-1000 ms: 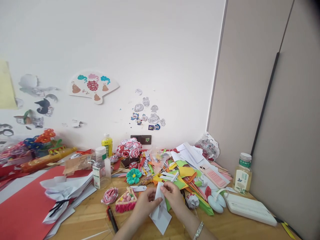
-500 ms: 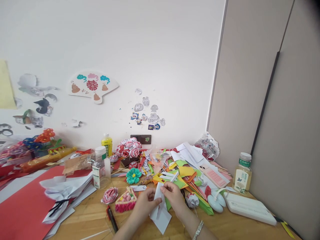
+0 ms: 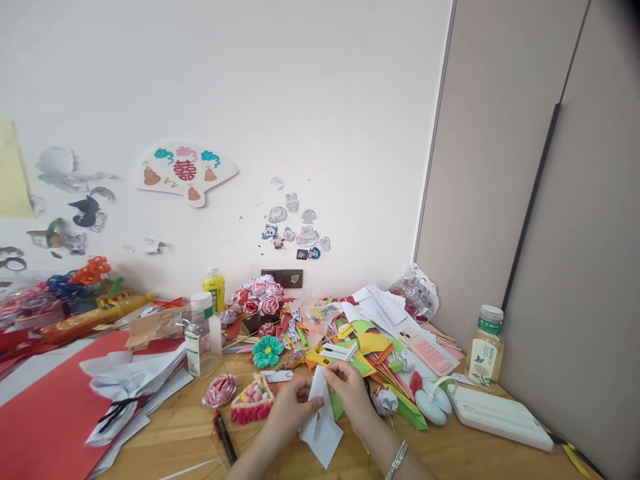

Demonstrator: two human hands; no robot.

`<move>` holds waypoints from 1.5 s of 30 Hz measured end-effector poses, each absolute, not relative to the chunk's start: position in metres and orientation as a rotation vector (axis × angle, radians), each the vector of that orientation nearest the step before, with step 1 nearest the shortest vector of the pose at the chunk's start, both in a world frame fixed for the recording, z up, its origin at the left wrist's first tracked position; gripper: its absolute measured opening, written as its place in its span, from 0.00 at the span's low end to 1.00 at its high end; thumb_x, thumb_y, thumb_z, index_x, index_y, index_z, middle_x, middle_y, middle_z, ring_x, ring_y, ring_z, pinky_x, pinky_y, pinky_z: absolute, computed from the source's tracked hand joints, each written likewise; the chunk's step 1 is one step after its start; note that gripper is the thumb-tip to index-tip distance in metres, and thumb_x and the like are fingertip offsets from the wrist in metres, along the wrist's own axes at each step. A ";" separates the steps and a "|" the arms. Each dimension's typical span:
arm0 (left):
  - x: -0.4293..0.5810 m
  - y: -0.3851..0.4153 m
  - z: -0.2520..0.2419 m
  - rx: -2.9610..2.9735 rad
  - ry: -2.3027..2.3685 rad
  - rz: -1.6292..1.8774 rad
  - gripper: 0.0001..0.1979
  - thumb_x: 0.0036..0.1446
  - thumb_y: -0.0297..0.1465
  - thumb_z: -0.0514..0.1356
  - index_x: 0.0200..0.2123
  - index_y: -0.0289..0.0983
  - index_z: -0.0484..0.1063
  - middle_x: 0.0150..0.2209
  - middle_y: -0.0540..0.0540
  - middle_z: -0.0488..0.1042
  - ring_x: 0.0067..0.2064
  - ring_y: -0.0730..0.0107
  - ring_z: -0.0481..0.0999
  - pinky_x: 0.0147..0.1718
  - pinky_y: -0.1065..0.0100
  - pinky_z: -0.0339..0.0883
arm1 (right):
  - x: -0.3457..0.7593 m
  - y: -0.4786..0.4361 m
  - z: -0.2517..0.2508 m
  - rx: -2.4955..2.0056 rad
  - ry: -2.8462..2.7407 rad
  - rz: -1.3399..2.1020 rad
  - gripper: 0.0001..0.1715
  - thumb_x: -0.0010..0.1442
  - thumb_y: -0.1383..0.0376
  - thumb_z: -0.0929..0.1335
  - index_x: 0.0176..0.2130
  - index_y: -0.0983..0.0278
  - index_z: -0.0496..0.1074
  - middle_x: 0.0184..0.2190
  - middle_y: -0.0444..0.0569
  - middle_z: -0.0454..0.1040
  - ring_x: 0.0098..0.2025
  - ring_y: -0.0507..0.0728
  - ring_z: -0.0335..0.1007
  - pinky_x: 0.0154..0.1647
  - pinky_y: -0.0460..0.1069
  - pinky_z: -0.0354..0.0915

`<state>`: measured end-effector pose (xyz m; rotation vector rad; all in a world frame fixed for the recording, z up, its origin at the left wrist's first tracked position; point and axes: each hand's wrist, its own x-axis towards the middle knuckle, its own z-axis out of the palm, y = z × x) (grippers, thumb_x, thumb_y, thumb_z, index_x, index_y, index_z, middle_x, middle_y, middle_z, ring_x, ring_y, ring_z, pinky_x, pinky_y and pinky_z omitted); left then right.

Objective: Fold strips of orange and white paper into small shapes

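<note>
Both my hands pinch a folded white paper [image 3: 321,430] low in the middle of the view, just above the wooden table [image 3: 440,453]. My left hand [image 3: 289,407] grips its left upper edge with closed fingers. My right hand [image 3: 349,390] holds the top right edge between thumb and fingers; a silver bracelet [image 3: 397,460] sits on that wrist. The paper's lower corner points down toward the table.
A heap of coloured paper scraps [image 3: 360,353] lies behind the hands, with paper roses [image 3: 257,297], a teal paper flower [image 3: 267,351], two bottles [image 3: 203,333] and a jar [image 3: 484,347]. A red sheet [image 3: 45,413] lies left, a black pen [image 3: 225,437] near, white devices [image 3: 495,413] right.
The hands and the white paper have barely shifted; my right hand has edged slightly up along the paper's top edge.
</note>
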<state>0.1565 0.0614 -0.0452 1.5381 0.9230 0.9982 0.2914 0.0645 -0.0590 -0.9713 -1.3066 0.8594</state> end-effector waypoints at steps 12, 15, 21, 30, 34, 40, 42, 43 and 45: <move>0.158 0.058 -0.043 1.518 0.907 0.983 0.07 0.36 0.26 0.60 0.24 0.33 0.67 0.23 0.50 0.73 0.28 0.68 0.72 0.27 0.70 0.63 | 0.290 0.055 -0.048 -0.957 -1.275 0.932 0.11 0.49 0.60 0.64 0.22 0.66 0.63 0.17 0.40 0.58 0.21 0.48 0.54 0.21 0.43 0.52; 0.158 0.058 -0.044 1.523 0.903 0.977 0.07 0.36 0.26 0.60 0.25 0.33 0.67 0.24 0.50 0.73 0.28 0.69 0.72 0.27 0.71 0.63 | 0.290 0.054 -0.047 -0.962 -1.278 0.926 0.11 0.48 0.61 0.64 0.22 0.66 0.62 0.17 0.40 0.58 0.21 0.49 0.53 0.21 0.43 0.52; 0.157 0.054 -0.038 1.516 0.959 0.911 0.14 0.39 0.40 0.59 0.24 0.33 0.67 0.21 0.51 0.71 0.25 0.70 0.71 0.23 0.71 0.63 | 0.291 0.054 -0.046 -0.958 -1.318 0.872 0.10 0.48 0.62 0.64 0.20 0.65 0.63 0.17 0.40 0.58 0.22 0.50 0.54 0.22 0.44 0.54; 0.153 0.060 -0.037 1.476 1.054 1.017 0.17 0.39 0.44 0.57 0.21 0.34 0.66 0.17 0.54 0.64 0.20 0.74 0.67 0.18 0.73 0.62 | 0.287 0.055 -0.052 -1.074 -1.469 0.765 0.09 0.46 0.66 0.64 0.18 0.65 0.62 0.18 0.40 0.59 0.23 0.50 0.55 0.24 0.43 0.54; 0.153 0.061 -0.040 1.475 1.034 1.034 0.15 0.40 0.42 0.57 0.21 0.34 0.65 0.16 0.55 0.64 0.19 0.76 0.66 0.18 0.73 0.62 | 0.286 0.052 -0.049 -1.106 -1.497 0.731 0.09 0.46 0.67 0.63 0.17 0.65 0.60 0.18 0.40 0.58 0.23 0.50 0.55 0.25 0.43 0.53; 0.153 0.060 -0.039 1.512 1.007 1.065 0.15 0.39 0.42 0.59 0.19 0.34 0.64 0.15 0.56 0.62 0.18 0.77 0.64 0.18 0.73 0.60 | 0.285 0.053 -0.053 -1.111 -1.517 0.698 0.08 0.46 0.67 0.63 0.18 0.65 0.61 0.17 0.39 0.57 0.23 0.49 0.54 0.24 0.42 0.52; 0.153 0.059 -0.037 1.503 1.020 1.076 0.16 0.38 0.42 0.59 0.19 0.34 0.64 0.15 0.56 0.62 0.18 0.77 0.64 0.18 0.73 0.59 | 0.285 0.053 -0.054 -1.113 -1.511 0.689 0.08 0.46 0.67 0.63 0.18 0.65 0.61 0.17 0.39 0.57 0.23 0.49 0.54 0.23 0.42 0.52; 0.153 0.059 -0.036 1.482 1.030 1.069 0.16 0.38 0.43 0.59 0.19 0.34 0.63 0.15 0.56 0.62 0.18 0.76 0.64 0.18 0.73 0.60 | 0.285 0.054 -0.053 -1.114 -1.504 0.688 0.08 0.46 0.66 0.63 0.18 0.65 0.61 0.17 0.39 0.57 0.23 0.49 0.54 0.24 0.42 0.52; 0.154 0.059 -0.037 1.438 1.037 1.029 0.18 0.37 0.45 0.59 0.20 0.34 0.63 0.16 0.56 0.63 0.19 0.75 0.65 0.19 0.72 0.61 | 0.286 0.054 -0.052 -1.117 -1.480 0.691 0.09 0.46 0.66 0.63 0.18 0.65 0.61 0.17 0.40 0.58 0.23 0.49 0.54 0.23 0.43 0.52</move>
